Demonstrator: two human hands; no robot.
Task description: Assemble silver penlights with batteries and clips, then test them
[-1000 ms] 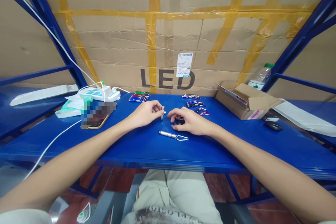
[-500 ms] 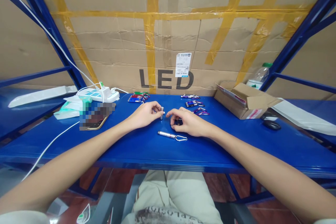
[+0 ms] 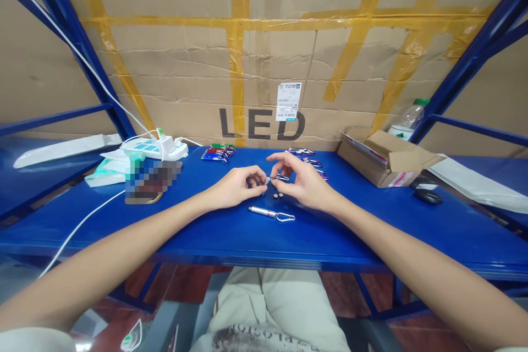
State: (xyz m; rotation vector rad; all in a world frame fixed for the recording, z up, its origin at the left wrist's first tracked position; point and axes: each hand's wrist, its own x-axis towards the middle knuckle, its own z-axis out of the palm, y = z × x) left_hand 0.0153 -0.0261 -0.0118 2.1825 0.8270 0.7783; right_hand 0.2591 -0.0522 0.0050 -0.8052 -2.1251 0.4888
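My left hand (image 3: 246, 186) is closed, its thumb and fingertips pinching a small silver metal piece (image 3: 268, 180). Right up against it, my right hand (image 3: 304, 179) has thumb and a finger together at a tiny dark part I cannot make out, its index finger lifted. A silver carabiner clip (image 3: 282, 177) shows between the right fingers; whether it joins the silver piece is unclear. Two small round button cells (image 3: 278, 195) lie on the table below the hands. Nearer me rests a silver pen-shaped keychain light (image 3: 264, 212) with a carabiner.
Blue, red and green keychain lights (image 3: 216, 153) lie at the back left, more (image 3: 312, 161) behind my right hand. An opened cardboard box (image 3: 383, 159) and black mouse (image 3: 428, 196) are right; a phone (image 3: 154, 184) and power strip (image 3: 154, 148) left. Cardboard (image 3: 185, 77) backs the blue table (image 3: 206, 236).
My left hand has shifted right and slightly nearer me with the silver piece. My right hand has risen and turned to meet it, uncovering the two button cells.
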